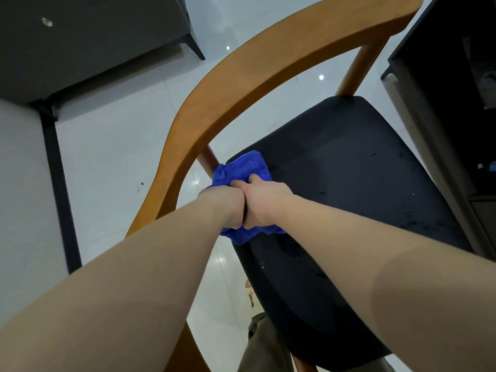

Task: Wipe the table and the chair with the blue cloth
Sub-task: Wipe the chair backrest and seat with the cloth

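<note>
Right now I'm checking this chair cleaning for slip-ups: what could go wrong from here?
1. The blue cloth is bunched under both hands at the black seat's edge, partly overhanging; it may slip off onto the floor.
2. The left hand and right hand press together close to the wooden backrest rail and its spindle; knuckles could knock them.
3. Droplets show across the seat; a bunched cloth may smear them.

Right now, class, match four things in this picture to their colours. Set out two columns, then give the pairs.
Things:
1. cloth
2. chair seat
3. chair backrest
4. floor

Colours:
A. orange-brown wood
B. glossy white
C. bright blue
D. black

Pairs: 1-C, 2-D, 3-A, 4-B
</note>
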### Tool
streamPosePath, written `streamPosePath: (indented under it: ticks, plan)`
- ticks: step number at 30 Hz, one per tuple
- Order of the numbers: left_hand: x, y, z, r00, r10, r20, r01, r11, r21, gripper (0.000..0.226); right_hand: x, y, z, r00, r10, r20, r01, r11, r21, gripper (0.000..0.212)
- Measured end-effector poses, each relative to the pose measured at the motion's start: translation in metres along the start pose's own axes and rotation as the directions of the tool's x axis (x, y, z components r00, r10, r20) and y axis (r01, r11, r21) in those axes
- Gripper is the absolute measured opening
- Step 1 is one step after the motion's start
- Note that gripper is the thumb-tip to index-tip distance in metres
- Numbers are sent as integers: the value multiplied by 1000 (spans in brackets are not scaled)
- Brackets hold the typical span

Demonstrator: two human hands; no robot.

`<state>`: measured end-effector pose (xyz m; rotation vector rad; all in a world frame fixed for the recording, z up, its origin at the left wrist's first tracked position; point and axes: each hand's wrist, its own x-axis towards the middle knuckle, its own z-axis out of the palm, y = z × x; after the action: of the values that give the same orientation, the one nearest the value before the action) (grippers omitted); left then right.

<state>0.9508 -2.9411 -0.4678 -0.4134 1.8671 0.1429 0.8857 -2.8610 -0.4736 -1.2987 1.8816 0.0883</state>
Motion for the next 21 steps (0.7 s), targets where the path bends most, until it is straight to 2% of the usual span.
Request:
streamPosePath:
  ticks: [6, 15, 21]
  plan:
    - [-18, 14, 17, 997, 19, -71, -32, 981, -191, 12, -16, 5, 8, 996, -55, 74, 60, 996, -61, 84]
    - [-25, 25, 31, 997, 57, -55, -71, 948, -311, 25, -31, 7, 20, 989, -55, 140, 64, 996, -57, 89]
    - [-37, 46, 47, 997, 64, -34, -72, 953, -294, 32, -49, 11, 40, 985, -59, 165, 64, 997, -30, 88]
